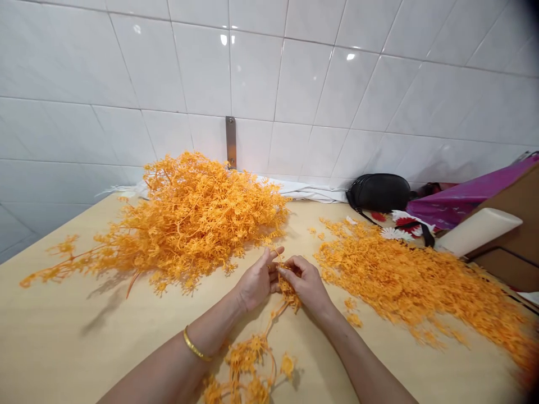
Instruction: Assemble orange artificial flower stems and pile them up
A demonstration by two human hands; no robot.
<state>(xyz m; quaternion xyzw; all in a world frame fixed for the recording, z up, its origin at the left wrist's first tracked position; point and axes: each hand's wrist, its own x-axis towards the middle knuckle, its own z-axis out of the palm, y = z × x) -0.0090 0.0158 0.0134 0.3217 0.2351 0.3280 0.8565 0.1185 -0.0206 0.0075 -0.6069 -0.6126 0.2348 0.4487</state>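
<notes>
An orange artificial flower sprig lies partly on the table and runs up between my hands. My left hand has its fingers curled at the sprig's upper end, with the thumb raised. My right hand pinches the same end between thumb and fingers, and small orange florets hang below that pinch. The exact contact of my fingertips is partly hidden. Beyond my left hand rises a large heap of orange flower branches. To the right of my right hand spreads a flat pile of loose orange florets.
The pale wooden table backs onto a white tiled wall, with white cloth along its rear edge. At back right are a black bag, red and white flowers, a cream cylinder and purple fabric.
</notes>
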